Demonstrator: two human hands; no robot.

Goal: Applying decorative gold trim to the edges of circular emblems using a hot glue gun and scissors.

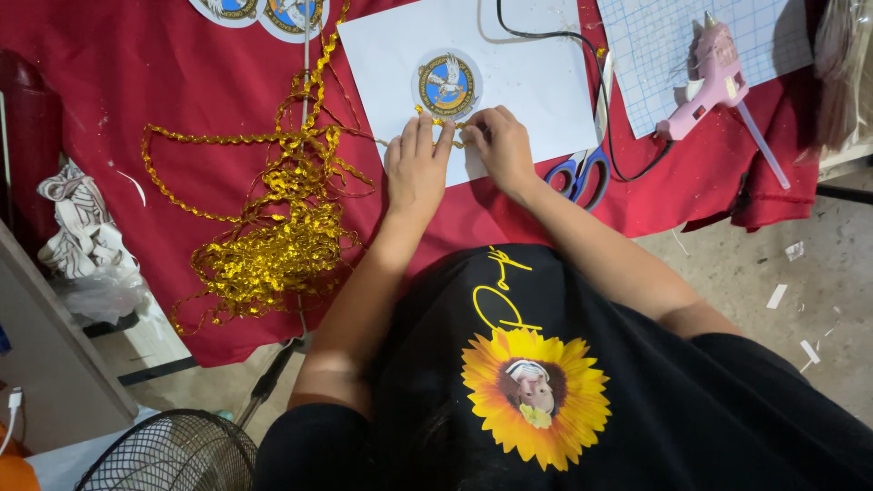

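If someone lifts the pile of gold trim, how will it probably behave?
The gold trim lies in loose tangled loops, so it probably hangs floppy and snags on itself. It looks thin and light. One strand runs to the left hand, so lifting may tug it.

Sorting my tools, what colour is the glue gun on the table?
Pink, the glue gun shows in the head view.

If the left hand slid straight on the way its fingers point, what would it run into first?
The left hand points up the table. It would probably meet the gold trim at its fingertips first, then the round emblem on the white paper just past that.
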